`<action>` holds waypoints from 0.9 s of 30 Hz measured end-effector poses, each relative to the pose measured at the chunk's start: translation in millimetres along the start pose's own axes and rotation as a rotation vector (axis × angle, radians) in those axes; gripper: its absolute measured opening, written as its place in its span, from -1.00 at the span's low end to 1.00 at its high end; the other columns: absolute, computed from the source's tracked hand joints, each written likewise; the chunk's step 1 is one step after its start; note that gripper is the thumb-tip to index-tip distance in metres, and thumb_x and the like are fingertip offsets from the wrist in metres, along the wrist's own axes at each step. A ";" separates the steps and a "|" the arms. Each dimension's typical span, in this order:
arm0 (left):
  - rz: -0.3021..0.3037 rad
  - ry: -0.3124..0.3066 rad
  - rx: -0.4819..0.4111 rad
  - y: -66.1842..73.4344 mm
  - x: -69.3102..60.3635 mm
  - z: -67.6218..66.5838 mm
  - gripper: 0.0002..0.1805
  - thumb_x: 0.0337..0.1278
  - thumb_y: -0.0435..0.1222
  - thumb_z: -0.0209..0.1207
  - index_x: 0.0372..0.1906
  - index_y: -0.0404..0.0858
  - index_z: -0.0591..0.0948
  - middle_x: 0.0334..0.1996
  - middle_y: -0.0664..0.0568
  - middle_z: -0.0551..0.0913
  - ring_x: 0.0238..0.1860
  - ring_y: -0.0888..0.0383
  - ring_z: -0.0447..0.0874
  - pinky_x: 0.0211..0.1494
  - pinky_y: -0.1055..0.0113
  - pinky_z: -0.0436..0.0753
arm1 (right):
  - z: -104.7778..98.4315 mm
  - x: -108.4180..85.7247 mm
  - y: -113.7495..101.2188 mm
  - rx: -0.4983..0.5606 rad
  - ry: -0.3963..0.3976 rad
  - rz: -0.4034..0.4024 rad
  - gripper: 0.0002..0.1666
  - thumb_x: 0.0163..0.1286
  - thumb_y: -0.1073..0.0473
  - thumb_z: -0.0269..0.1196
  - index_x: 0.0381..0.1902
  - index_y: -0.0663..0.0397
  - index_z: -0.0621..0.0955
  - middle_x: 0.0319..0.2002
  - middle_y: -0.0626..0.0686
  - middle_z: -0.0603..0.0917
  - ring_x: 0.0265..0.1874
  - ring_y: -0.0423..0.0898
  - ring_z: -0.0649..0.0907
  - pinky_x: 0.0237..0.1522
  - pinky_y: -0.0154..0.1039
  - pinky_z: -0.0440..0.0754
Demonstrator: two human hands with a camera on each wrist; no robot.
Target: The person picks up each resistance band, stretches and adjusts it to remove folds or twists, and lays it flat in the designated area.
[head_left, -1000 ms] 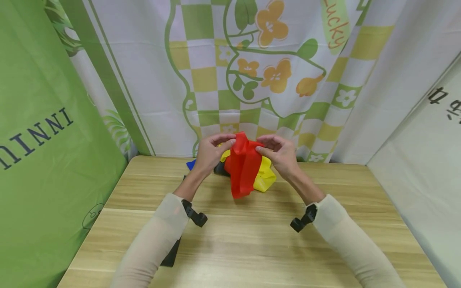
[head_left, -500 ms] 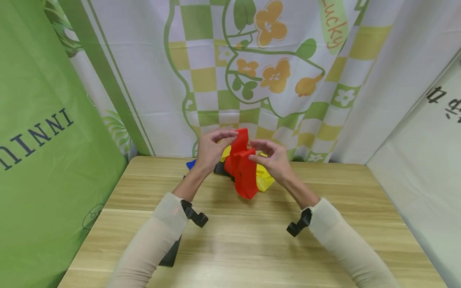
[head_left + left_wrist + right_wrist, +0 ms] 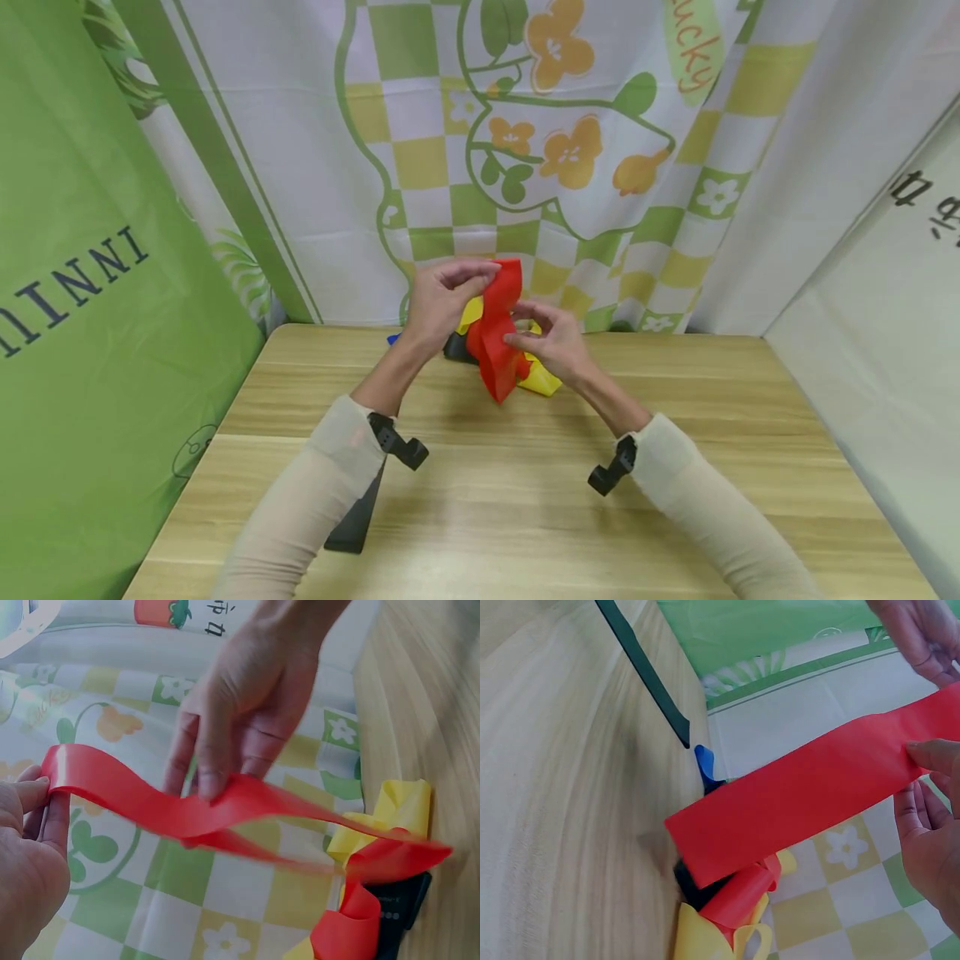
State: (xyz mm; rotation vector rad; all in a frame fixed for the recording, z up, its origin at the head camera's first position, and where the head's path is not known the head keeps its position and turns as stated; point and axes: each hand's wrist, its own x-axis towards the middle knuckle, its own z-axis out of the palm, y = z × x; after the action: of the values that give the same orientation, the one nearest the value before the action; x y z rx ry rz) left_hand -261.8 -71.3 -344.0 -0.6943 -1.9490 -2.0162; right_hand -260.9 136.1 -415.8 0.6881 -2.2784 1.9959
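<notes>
A long red strip [image 3: 501, 329] of thin, flexible material hangs above the back of the table. The left hand [image 3: 438, 304] pinches its upper end between thumb and fingers. Lower down, the right hand [image 3: 551, 340] pinches the strip's edge between thumb and fingers. In the left wrist view the red strip [image 3: 172, 814] stretches from the left hand [image 3: 30, 862] past the right hand [image 3: 240, 712], its far part folded over. The right wrist view has the strip [image 3: 802, 795] running broad and flat, with the right hand [image 3: 934, 825] holding its edge.
Yellow strips [image 3: 542, 382], more red material [image 3: 739, 896] and a black object [image 3: 457, 348] lie at the table's back edge. Beside them is a blue piece [image 3: 706, 763]. A long dark strip [image 3: 357, 521] lies beside the left forearm. A patterned curtain [image 3: 420, 167] hangs behind the table [image 3: 525, 517].
The left hand has risen slightly with the strip's upper end. The right hand has moved left and down along it, and the strip now hangs longer and narrower between them.
</notes>
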 end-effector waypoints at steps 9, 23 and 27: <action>-0.007 -0.007 0.011 12.0 1.0 -3.8 -0.79 0.39 -0.50 0.30 0.03 -0.47 0.77 -0.04 -0.24 0.81 -0.12 0.17 0.81 0.08 0.26 0.79 | 7.4 -9.4 3.8 -0.101 0.041 0.000 -0.54 0.33 0.39 0.48 0.16 0.41 0.65 -0.15 0.25 0.77 -0.15 0.08 0.74 -0.06 -0.36 0.76; -0.070 0.007 0.068 15.6 1.6 -19.3 -0.74 0.44 -0.42 0.29 0.13 -0.39 0.76 0.07 -0.17 0.78 -0.03 0.05 0.78 0.02 0.26 0.80 | 25.5 -27.3 20.7 0.084 0.042 -0.250 -0.24 0.31 0.64 0.34 0.45 0.41 0.42 -0.23 0.41 0.73 -0.30 -0.21 0.75 -0.18 -0.38 0.76; -0.112 0.004 0.023 16.0 2.4 -25.4 -0.69 0.45 -0.48 0.24 0.19 -0.43 0.71 0.15 -0.21 0.73 0.03 -0.04 0.79 0.03 0.22 0.81 | 32.2 -33.2 21.7 0.132 0.022 -0.288 -0.12 0.30 0.64 0.34 0.55 0.32 0.34 -0.09 0.32 0.74 -0.26 -0.14 0.75 -0.18 -0.34 0.78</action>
State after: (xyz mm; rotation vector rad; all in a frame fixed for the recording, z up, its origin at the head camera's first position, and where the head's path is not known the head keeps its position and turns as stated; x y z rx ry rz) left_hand -260.0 -97.3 -328.7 -0.5876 -2.0477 -2.0540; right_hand -230.2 117.1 -452.0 0.9377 -1.9181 2.0138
